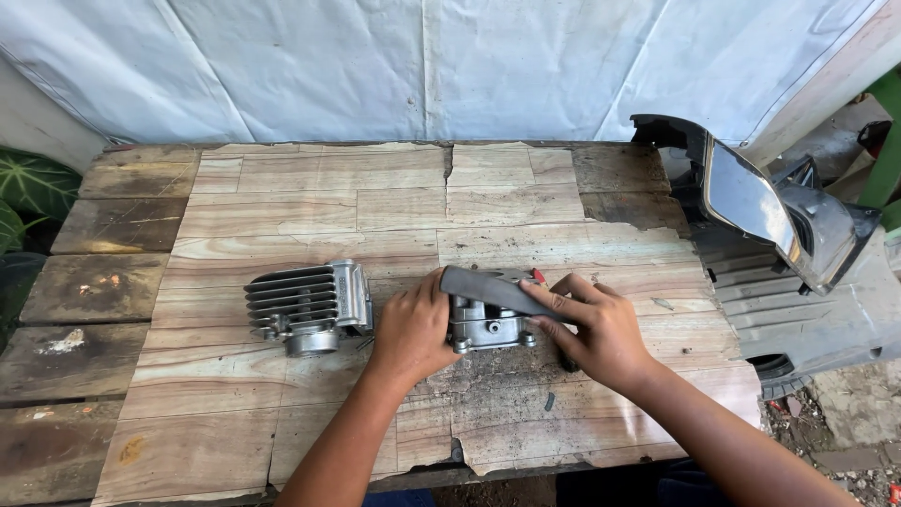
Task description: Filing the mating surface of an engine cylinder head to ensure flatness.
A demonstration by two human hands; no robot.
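Left hand (411,330): curled against the left side of the engine head (490,324), fingers closed on it.
Right hand (596,330): fingers closed round a grey bar (493,287), laid across the head's top.
Engine head: mid-table (310,202), between both hands.
Finned cylinder (305,306): just left of the left hand, lying on its side.
Scooter panel (765,202): off the table's right edge.
Tarp (422,66): white, behind the table.
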